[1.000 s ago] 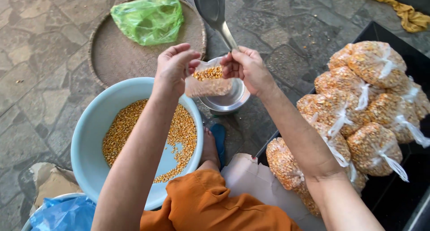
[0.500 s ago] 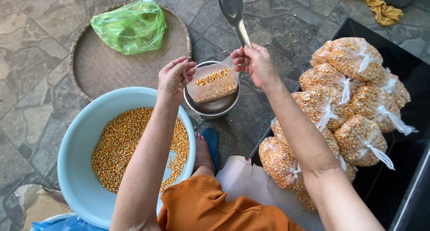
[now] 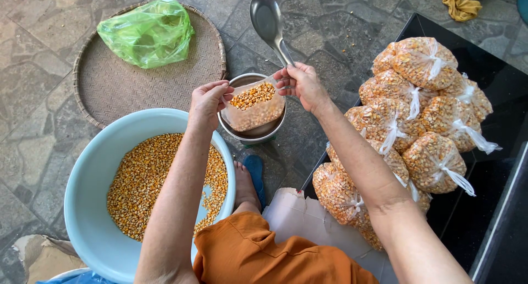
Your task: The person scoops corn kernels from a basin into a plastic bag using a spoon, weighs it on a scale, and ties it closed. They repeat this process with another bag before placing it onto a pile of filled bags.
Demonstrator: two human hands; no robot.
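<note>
My left hand [image 3: 208,100] pinches the left rim of a small clear plastic bag [image 3: 254,104] partly filled with yellow corn kernels. My right hand [image 3: 300,85] pinches the bag's right rim and also grips the handle of a large metal spoon [image 3: 269,24], whose bowl points away from me and looks empty. The bag hangs open over a round metal pan [image 3: 250,131] on the stone floor. A light blue basin [image 3: 91,185] of loose corn kernels sits under my left forearm.
A woven round tray [image 3: 126,83] with a crumpled green plastic bag [image 3: 146,33] lies at the back left. Several tied bags of corn [image 3: 418,119] are piled on a black tray [image 3: 495,168] at the right. My orange-clad knee [image 3: 264,256] and foot are below.
Both hands have lowered the bag closer to the metal pan. The spoon's bowl has come fully into view. The camera has shifted, so the floor things appear further left.
</note>
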